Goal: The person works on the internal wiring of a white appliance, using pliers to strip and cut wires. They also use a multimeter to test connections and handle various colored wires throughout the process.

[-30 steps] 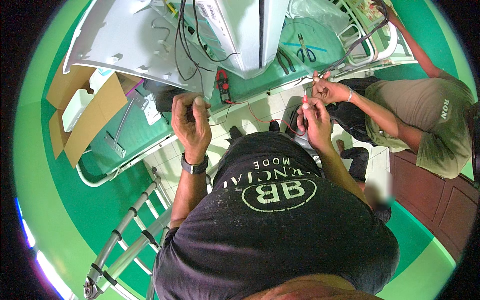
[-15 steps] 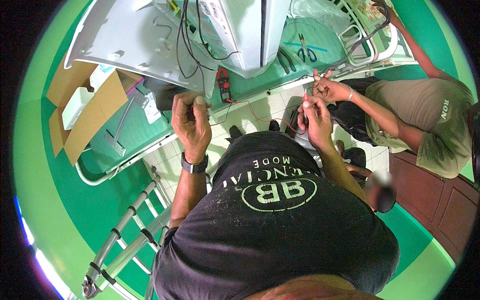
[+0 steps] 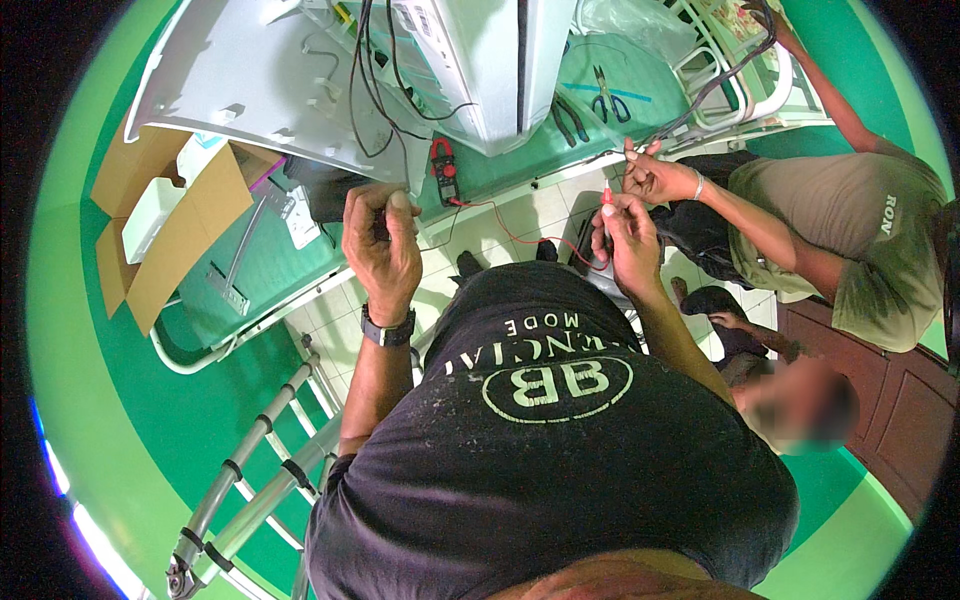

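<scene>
- Your right hand (image 3: 632, 245) has its grip pinched, thumb against fingers, on a slim red test probe (image 3: 607, 199).
- The probe lies in the grip and sticks out beyond the fingertips; its long axis runs away from you, with its tip at the far end.
- A co-worker's hand (image 3: 657, 182) is just beside that tip, a little farther out and to your right. You see a gap between the 2 hands, and your right hand is much nearer to it than your left.
- Your left hand (image 3: 383, 245) is raised, well apart from your right, with its fingers curled toward the thumb. A thin black cable (image 3: 403, 155) reaches down to the fingertips, but you cannot tell whether the grip pinches it.
- Between your 2 hands, farther from you and nearer the left, a red-and-black handheld clamp meter (image 3: 445, 172) rests on a green surface (image 3: 500, 172) with a white metal rim.
- From the meter's near end, a thin red lead (image 3: 492, 204) loops across toward your right grip.
</scene>
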{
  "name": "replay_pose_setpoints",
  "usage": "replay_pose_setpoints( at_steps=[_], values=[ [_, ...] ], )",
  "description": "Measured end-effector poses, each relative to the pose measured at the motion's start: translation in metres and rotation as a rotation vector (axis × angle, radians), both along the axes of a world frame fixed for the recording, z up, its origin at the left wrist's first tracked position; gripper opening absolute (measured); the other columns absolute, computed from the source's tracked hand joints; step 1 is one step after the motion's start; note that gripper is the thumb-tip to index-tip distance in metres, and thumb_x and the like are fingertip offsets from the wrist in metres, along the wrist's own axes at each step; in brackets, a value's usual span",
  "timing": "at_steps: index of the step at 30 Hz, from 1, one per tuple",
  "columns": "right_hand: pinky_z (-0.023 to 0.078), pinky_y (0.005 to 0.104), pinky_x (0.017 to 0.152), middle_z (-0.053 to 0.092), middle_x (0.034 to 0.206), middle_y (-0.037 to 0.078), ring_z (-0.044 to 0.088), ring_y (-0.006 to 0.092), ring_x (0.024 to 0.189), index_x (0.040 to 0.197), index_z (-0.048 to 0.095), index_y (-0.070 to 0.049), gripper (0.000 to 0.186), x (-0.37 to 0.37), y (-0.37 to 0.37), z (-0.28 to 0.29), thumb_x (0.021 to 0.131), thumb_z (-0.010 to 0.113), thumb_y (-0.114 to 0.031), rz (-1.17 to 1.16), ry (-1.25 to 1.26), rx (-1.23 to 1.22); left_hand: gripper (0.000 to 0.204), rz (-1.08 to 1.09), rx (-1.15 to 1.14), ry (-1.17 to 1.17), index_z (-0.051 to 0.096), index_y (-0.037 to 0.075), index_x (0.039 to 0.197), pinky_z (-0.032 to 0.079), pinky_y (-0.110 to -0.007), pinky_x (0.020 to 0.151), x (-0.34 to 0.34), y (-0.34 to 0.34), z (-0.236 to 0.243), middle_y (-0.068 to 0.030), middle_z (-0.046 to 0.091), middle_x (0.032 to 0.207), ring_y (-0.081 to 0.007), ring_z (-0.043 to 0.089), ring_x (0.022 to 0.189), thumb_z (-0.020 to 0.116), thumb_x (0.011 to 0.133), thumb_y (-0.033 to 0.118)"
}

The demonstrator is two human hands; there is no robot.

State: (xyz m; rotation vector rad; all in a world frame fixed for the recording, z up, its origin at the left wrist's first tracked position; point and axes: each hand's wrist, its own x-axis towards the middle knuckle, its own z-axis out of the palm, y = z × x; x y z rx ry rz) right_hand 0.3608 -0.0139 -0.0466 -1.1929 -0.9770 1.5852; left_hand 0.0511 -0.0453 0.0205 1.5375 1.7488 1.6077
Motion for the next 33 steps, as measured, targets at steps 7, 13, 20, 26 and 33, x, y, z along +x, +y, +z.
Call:
replay_pose_setpoints(
  at_steps=[7,13,20,26,33],
  values=[
    [0.042,0.0242,0.044,0.06,0.087,0.007,0.056,0.0096,0.057,0.114,0.052,-0.004,0.022,-0.003,-0.002,0.0,0.105,0.058,-0.022,0.051,-0.09,0.009,0.012,0.001,0.013,-0.002,0.065,-0.001,0.102,0.045,-0.023,0.055,0.001,0.001,0.0,-0.0074,0.063,0.092,-0.0095,0.057,0.066,0.059,0.103,0.009],
    [0.041,0.0225,0.044,0.061,0.086,0.004,0.055,0.0081,0.057,0.116,0.053,-0.004,0.023,-0.012,0.002,-0.015,0.105,0.058,-0.024,0.027,-0.078,0.052,0.012,0.025,0.033,0.017,0.065,-0.001,0.102,0.043,-0.023,0.053,0.001,0.003,0.001,-0.0069,0.064,0.091,-0.0084,0.056,0.064,0.059,0.102,0.009],
    [0.04,0.0239,0.049,0.059,0.083,0.002,0.052,0.0077,0.058,0.116,0.054,-0.004,0.021,-0.026,0.011,-0.011,0.105,0.057,-0.022,0.02,-0.08,0.052,0.013,0.04,0.014,-0.049,0.064,-0.001,0.1,0.042,-0.023,0.053,0.002,-0.001,0.006,-0.0064,0.064,0.086,-0.0079,0.054,0.062,0.059,0.103,0.011],
    [0.039,0.0222,0.044,0.06,0.084,0.004,0.053,0.0074,0.056,0.114,0.054,-0.006,0.018,-0.028,0.012,-0.016,0.106,0.057,-0.022,0.04,-0.096,0.062,0.017,0.026,-0.002,-0.184,0.064,0.001,0.101,0.041,-0.023,0.053,0.0,-0.003,0.004,-0.0055,0.064,0.08,-0.0078,0.053,0.061,0.059,0.104,0.017],
    [0.039,0.0222,0.045,0.059,0.084,0.004,0.053,0.0075,0.057,0.111,0.054,-0.004,0.018,-0.027,0.014,-0.015,0.105,0.057,-0.021,0.024,-0.069,0.099,0.018,0.016,-0.015,-0.281,0.064,0.002,0.102,0.041,-0.022,0.053,-0.003,-0.007,0.003,-0.0048,0.065,0.08,-0.0072,0.052,0.062,0.058,0.105,0.019]
  ],
)
